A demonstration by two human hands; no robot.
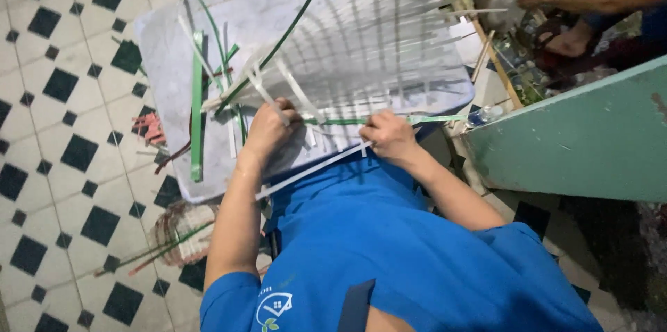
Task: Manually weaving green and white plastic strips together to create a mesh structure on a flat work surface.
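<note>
A half-woven basket (368,40) of white plastic strips lies on a pale blue-grey board (174,61) across my lap. My left hand (269,130) is closed on white strips at the basket's near left corner. At the near edge my right hand (389,136) pinches a thin green strip (438,119) that runs level across the weave between both hands. A long white strip (313,169) slants under my wrists. Loose green strips (197,110) lie on the board to the left of the basket.
The floor (62,96) has black and white tiles. Red scraps (148,127) and a small round woven piece (182,231) lie on it by the board. A green panel (577,144) stands at the right, a bottle (484,115) beside it. Another person's hands (556,19) work at the top right.
</note>
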